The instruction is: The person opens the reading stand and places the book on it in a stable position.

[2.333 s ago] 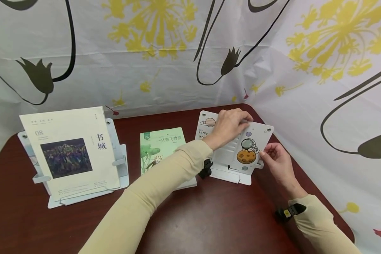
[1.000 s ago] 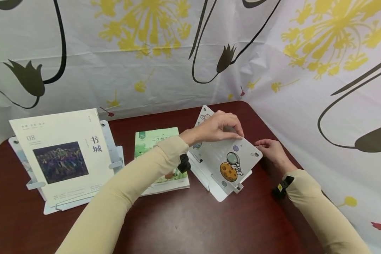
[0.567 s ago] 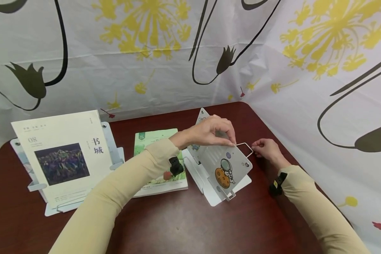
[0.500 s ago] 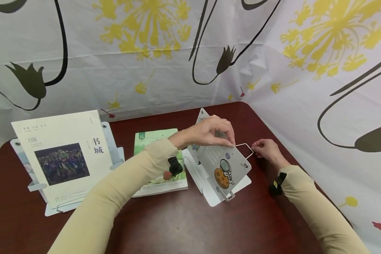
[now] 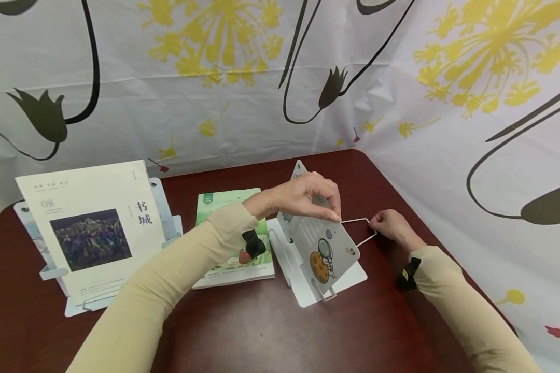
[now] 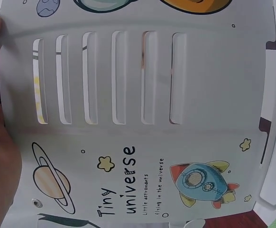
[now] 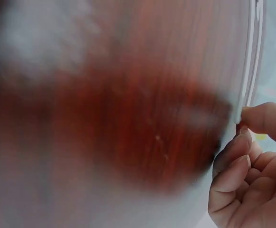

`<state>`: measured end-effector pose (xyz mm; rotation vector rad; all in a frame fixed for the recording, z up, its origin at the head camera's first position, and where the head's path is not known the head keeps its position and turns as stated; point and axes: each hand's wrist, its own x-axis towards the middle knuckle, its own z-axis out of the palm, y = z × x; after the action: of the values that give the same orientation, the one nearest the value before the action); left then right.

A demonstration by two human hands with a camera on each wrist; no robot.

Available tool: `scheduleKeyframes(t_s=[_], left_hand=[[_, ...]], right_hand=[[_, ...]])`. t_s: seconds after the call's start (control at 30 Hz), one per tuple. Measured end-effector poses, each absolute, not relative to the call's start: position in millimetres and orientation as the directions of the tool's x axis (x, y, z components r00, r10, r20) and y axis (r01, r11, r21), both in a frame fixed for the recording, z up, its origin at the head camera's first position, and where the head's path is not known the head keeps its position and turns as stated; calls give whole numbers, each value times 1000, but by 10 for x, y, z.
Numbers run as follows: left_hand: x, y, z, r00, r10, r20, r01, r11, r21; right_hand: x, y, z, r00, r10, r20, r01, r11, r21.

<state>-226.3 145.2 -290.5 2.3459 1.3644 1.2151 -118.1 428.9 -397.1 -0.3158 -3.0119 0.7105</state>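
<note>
A white metal book stand with cartoon space prints stands turned sideways at the table's right. My left hand pinches the top edge of its tilted back panel between thumb and fingers. In the left wrist view the slotted panel fills the picture, with part of the left hand at its left edge. Behind the panel a white wire support sticks out to the right. Its far end is pinched by my right hand; the right wrist view shows thumb and forefinger meeting on the wire.
A green-covered book lies left of the stand, partly under my left forearm. Farther left, a second book stand bears an upright cream magazine. The dark red table ends at a printed white curtain.
The stand has been turned from facing front to sideways, and its panel tilts more. The wire support has swung out behind it, the right hand moving from the panel's side to the wire.
</note>
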Motion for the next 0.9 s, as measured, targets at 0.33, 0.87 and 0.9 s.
scheduleKeyframes(t_s=[0.33,0.87,0.9], left_hand=[[-2231,1382,-2870,189,823,535,749,-473,463],[-2213,1187,-2966,96,727,680,777,-482,406],[-2216,1178,-2974,91,723,685,768,-488,414]], right_hand=[[-901,4194,-3869,-967,255,3,209,799,-564],[-553,4087,-3835,-942,321,-99,245,454,-857],[-540,4066,-3829,-939,326,-108,247,422,-872]])
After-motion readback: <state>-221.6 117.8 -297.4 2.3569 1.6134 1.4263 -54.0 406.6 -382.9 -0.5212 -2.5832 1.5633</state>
